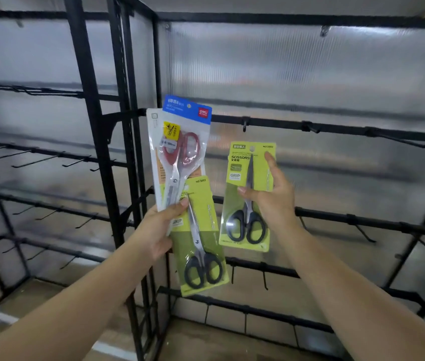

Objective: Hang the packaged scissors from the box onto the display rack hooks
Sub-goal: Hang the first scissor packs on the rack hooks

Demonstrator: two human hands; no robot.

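My left hand (pixel 158 230) grips a fan of scissor packs: a clear pack with a blue header and red-handled scissors (pixel 180 149), and a lime-green card with black-handled scissors (pixel 201 238) hanging below it. My right hand (pixel 268 196) pinches a second lime-green card of black-handled scissors (pixel 248 199), held upright in front of the rack. Its hang hole sits a little below the hook (pixel 244 126) on the black rail (pixel 336 128). The box is out of sight.
The black metal display rack (pixel 125 152) has several rails of bare hooks, to the left (pixel 50 157) and to the right (pixel 399 140). Translucent ribbed panels back the rack. Lower rails with hooks (pixel 362 230) run behind my right forearm.
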